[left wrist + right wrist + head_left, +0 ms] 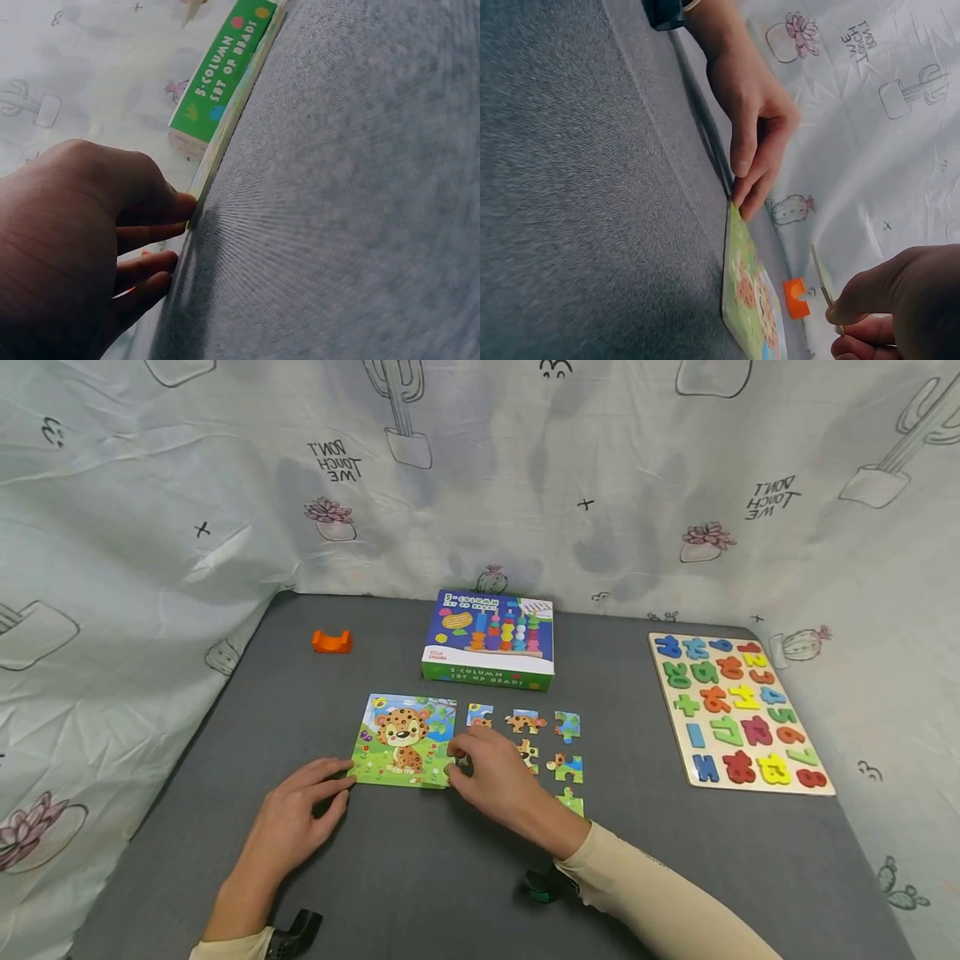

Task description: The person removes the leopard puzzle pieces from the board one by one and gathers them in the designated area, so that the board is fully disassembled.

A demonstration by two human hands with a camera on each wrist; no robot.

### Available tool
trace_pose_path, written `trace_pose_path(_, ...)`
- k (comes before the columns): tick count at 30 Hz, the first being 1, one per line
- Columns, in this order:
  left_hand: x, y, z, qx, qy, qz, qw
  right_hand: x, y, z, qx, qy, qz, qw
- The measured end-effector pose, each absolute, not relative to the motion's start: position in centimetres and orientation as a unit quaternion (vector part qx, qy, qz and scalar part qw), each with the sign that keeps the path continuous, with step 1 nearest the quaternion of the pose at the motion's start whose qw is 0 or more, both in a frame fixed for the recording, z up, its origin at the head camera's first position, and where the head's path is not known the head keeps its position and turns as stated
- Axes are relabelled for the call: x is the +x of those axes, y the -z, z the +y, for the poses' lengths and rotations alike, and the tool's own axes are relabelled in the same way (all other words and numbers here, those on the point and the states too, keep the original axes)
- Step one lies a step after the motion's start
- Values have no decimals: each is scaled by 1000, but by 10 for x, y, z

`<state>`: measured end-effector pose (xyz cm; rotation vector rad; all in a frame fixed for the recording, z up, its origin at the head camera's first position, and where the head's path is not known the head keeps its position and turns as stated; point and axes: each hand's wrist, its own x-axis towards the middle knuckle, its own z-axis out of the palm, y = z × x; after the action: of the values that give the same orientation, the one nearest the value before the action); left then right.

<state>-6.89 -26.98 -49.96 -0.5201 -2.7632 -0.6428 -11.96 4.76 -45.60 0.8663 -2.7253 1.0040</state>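
A leopard picture board point(405, 742) lies flat on the grey table. My left hand point(298, 814) rests at its lower left corner, the fairly straight fingertips touching the edge; the left wrist view shows that hand point(82, 232) at the board's thin rim. Over the board's right edge, my right hand point(498, 772) pinches a thin puzzle piece point(821, 274), seen nearly edge-on in the right wrist view; its picture cannot be made out. Loose puzzle pieces lie right of the board, among them a spotted piece point(525, 721) and a green-blue piece point(567, 726). The right hand hides part of this group.
A boxed bead set point(487, 639) stands behind the board. An orange plastic piece point(332, 642) lies at the back left. On the right is a wooden tray point(682, 752) with coloured letters and numbers. A patterned cloth point(525, 485) hangs along the back and sides.
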Motion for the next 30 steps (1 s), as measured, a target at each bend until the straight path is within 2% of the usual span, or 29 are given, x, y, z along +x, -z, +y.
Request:
trace_pose_path(20, -70, 500, -271, -177, 228, -949, 127, -97, 478, 79, 259, -296, -919, 25)
trace_pose_path(30, -72, 503, -271, -177, 235, -947, 132, -98, 489, 79, 287, -269, -919, 34)
